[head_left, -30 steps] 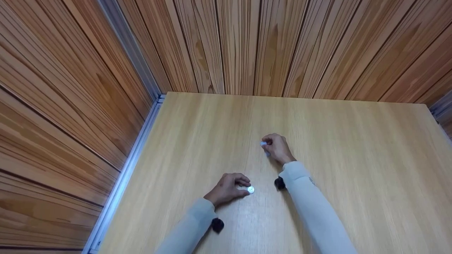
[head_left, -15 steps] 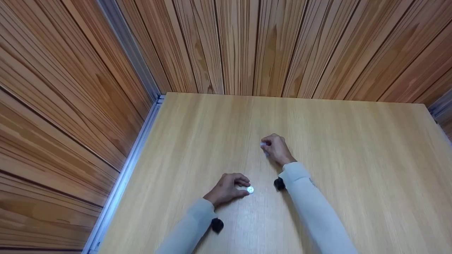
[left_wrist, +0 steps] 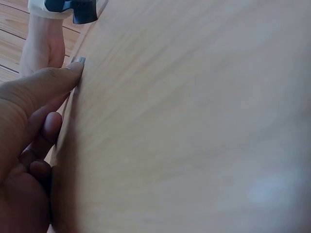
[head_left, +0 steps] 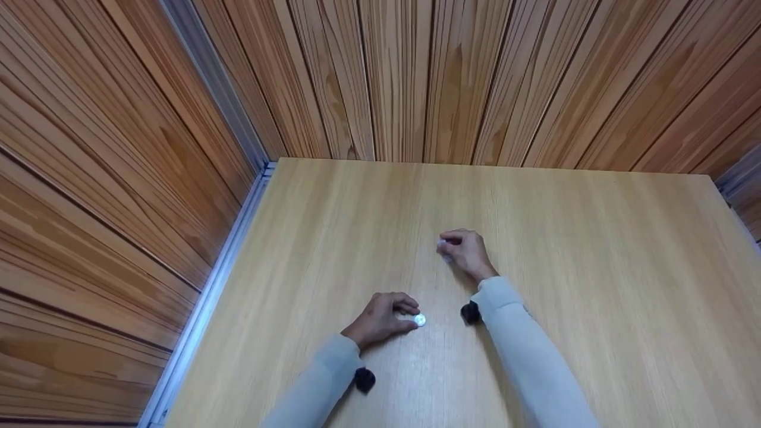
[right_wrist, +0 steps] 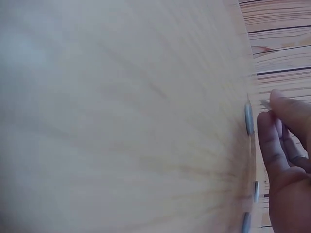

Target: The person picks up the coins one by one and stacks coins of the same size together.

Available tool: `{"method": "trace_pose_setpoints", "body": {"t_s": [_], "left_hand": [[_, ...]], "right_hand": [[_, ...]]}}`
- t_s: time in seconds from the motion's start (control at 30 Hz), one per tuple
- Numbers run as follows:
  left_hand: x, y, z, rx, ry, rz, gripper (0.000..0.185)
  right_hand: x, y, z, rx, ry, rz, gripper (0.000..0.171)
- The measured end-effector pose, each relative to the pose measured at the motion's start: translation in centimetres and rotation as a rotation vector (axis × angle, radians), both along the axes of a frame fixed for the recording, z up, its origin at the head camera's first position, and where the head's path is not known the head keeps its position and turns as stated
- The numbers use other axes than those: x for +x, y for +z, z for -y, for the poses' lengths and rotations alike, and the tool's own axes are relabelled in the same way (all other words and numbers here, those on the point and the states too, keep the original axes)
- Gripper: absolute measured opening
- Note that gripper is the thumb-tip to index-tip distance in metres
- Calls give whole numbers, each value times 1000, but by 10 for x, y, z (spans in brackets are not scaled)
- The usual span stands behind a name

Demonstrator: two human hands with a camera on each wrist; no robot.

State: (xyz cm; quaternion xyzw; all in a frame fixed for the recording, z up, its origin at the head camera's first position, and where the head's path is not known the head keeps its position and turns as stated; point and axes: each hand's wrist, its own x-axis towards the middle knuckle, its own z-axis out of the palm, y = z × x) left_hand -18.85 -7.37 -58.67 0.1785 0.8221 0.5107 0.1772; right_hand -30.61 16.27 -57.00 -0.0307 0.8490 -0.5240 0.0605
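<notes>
My left hand rests on the light wooden table, fingers curled, its thumb tip against a small silver coin that lies flat. In the left wrist view only the coin's edge shows. Farther back, my right hand pinches another small silver coin between thumb and curled fingers. In the right wrist view the pinched coin peeks out at the fingertip. Up to 3 more coins lie edge-on on the table under that hand.
Wood-panelled walls close the table at the back and left, with a metal rail along the left edge. Black wrist cameras sit on both light grey sleeves.
</notes>
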Motion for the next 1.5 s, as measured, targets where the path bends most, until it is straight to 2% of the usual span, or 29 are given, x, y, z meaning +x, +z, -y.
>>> {"method": "trace_pose_setpoints", "body": {"t_s": [0.37,0.53,1.1,1.23,1.37,1.5], "left_hand": [[1,-2,0,25,3,-5,27],[1,-3,1,24,-6,-28,27],[1,-2,2,10,-14,-53,28],[1,-3,2,8,-11,-45,28],[1,-4,1,14,-12,-45,28],[1,-4,1,25,-13,-39,28]], "right_hand": [[6,6,-8,-192,-98,129,33],[10,10,-13,-201,-127,152,36],[28,17,-26,-243,-173,160,39],[34,20,-26,-285,-188,168,39],[39,22,-25,-371,-202,176,39],[46,21,-25,-406,-187,154,39]]}}
